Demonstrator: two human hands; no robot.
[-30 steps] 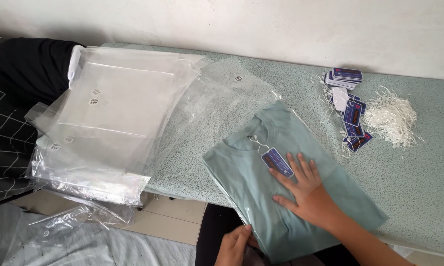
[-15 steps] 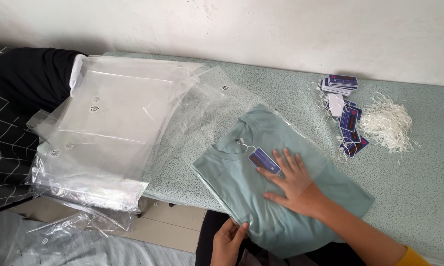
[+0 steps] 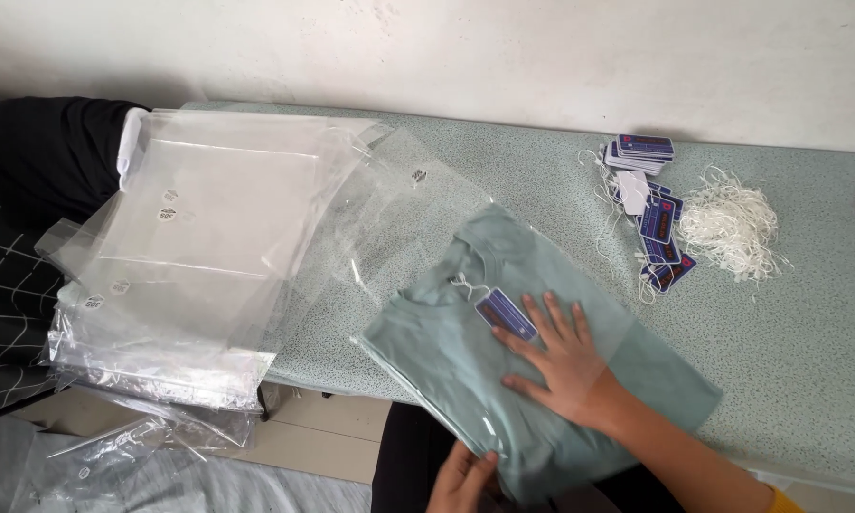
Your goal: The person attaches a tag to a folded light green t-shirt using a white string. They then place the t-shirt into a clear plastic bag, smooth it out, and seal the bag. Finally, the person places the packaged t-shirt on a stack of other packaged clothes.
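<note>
1. Shirt (image 3: 465,370), folded and green, lies at the near edge of the desk (image 3: 807,361), partly inside a clear bag (image 3: 389,218).
2. Left hand (image 3: 460,480) pinches the bag's near edge; right hand (image 3: 560,356) presses flat on the shirt beside its tag (image 3: 505,314).
3. Spare bags (image 3: 190,256) and loose tags (image 3: 650,204) wait farther off; bagging looks unfinished.

I see a stack of clear plastic bags (image 3: 190,256) on the desk's left end. One clear bag (image 3: 418,218) covers the folded green shirt, which carries a blue rectangular tag (image 3: 505,314). More blue tags (image 3: 650,204) lie scattered at the far right.
</note>
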